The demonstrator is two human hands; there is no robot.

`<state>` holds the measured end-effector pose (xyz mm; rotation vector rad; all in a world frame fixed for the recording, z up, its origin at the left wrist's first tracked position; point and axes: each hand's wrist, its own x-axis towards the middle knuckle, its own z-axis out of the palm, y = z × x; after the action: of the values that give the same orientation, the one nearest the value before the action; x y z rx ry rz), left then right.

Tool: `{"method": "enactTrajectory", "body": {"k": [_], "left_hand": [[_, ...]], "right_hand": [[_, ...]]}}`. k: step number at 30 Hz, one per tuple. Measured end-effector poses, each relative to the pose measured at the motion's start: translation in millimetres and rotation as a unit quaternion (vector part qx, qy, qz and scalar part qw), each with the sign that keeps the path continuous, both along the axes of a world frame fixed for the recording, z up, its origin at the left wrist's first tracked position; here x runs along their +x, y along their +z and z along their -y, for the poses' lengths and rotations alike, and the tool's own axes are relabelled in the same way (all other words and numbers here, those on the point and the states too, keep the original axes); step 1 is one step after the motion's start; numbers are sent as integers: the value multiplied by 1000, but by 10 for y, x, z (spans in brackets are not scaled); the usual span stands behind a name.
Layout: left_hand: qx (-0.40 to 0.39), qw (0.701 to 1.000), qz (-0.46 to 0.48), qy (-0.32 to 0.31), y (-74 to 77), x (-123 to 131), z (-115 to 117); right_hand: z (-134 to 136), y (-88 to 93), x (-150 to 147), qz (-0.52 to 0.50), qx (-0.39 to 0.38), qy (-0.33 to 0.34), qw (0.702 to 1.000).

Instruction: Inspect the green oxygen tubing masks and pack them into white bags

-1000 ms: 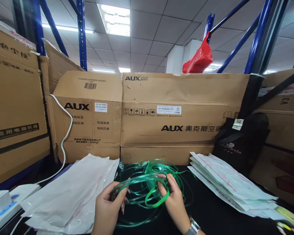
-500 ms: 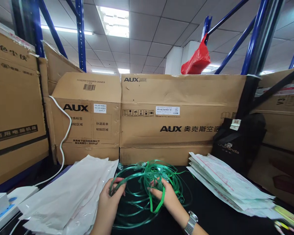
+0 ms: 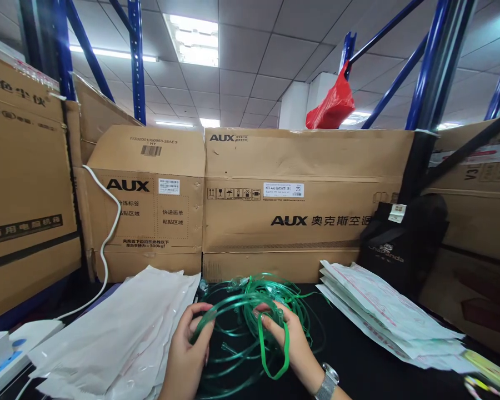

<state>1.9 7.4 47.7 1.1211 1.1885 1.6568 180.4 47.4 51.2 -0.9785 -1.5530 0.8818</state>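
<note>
Coiled green clear tubing [image 3: 233, 303] stretches between my two hands above the black table. My left hand [image 3: 191, 339] has its thumb and fingers closed round the left side of the coil. With bent fingers my right hand [image 3: 281, 328] grips the coil's right side, and a flat green strap [image 3: 286, 355] hangs in a loop from it. Behind and under my hands lies a tangled pile of more green tubing [image 3: 270, 283]. Loose tube loops [image 3: 233, 355] spread across the table below. My fingers hide part of the held coil.
White plastic mailing bags [image 3: 108, 328] lie at left beside a power strip [image 3: 20, 347] with a white cord. A stack of padded envelopes [image 3: 387, 316] is at right, near a black bag [image 3: 400, 244]. Cardboard boxes [image 3: 241, 228] wall off the back.
My hands have raised the coil slightly clear of the pile and turned it. The green strap loop hangs lower and further right. A loose tube end now shows on the table below.
</note>
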Motion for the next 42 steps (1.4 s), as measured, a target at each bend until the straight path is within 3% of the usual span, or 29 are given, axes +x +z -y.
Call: {"method": "enactTrajectory", "body": {"k": [5,9,14,21,29,32,35,37,42], "left_hand": [[93,987,-70,110,2,-76,-44],[68,983,-75,151,-46,-131,-135],[15,995,-53,87,-106,-154,-195],[-18,996,72,-46,-78,-84,-131],[18,995,90,31,191,-95,60],[2,994,113,-9,143,-74,20],[-59,992,63,-87,25,-25,-64],[-82,992,-6,-100,-36,-1,-109],[-36,991,-126,-7,-18,-39,-87]], "right_hand": [[28,-59,-31,48,61,-54,996],[-38,-172,-38,77,79,-44,993],[-77,-223,-76,107,92,-10,990],[-125,-316,-90,79,51,-37,995],[-134,-77,139,111,180,-162,964],[-147,25,206,67,155,-183,969],[-153,70,211,46,97,-138,985],[-151,78,189,61,79,-104,990],[-136,56,128,105,93,-80,987]]}}
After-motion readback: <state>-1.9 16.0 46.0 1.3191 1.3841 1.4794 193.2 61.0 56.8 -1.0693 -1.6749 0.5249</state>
